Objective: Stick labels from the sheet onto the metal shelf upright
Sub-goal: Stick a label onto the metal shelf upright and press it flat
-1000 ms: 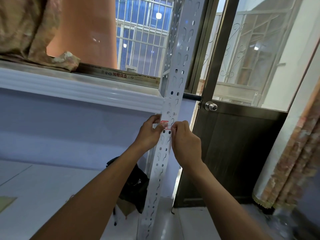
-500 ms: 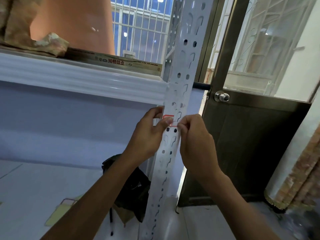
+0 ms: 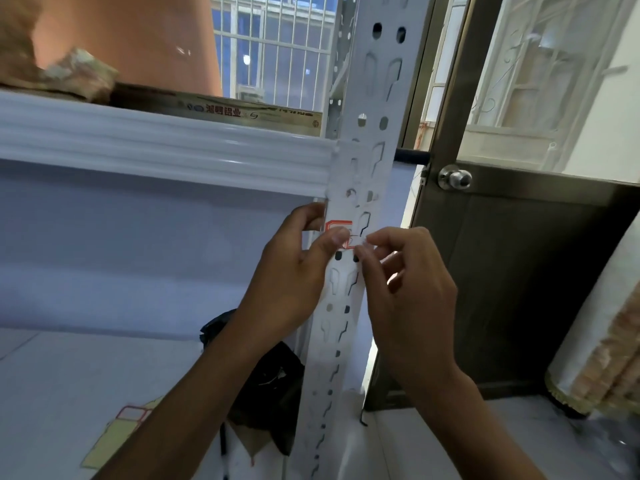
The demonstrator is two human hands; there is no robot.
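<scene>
A strip of packaging (image 3: 249,112) with printed Chinese characters and small round logos lies along the white ribbed window ledge (image 3: 162,150) in the upper left of the frame; the characters are too soft to read with any confidence. Behind it stand a large terracotta-coloured pot (image 3: 138,39) and a crumpled brownish cloth (image 3: 69,77).

At the centre, the white perforated metal shelf upright (image 3: 367,140) runs from top to bottom, punched with round holes and keyhole slots. On it, about mid-frame, sits a small white label with a red border (image 3: 341,227); no writing shows on it. The left hand (image 3: 294,271) grips the upright's left edge, fingers curled behind, and its thumb presses flat on the label. The right hand (image 3: 408,289) holds thumb and forefinger tips together in a pinch at the label's right edge (whether they actually hold the corner, I cannot tell).

Lower left, on the pale tiled floor (image 3: 52,393), lies the yellowish label sheet (image 3: 114,441), with a red-bordered label on its top corner. A black bag (image 3: 270,382) slumps beside the upright's foot. To the right stands a dark brown door (image 3: 519,289) with a round silver knob (image 3: 455,178), glass above it, and a white barred grille (image 3: 277,46) outside the window.
</scene>
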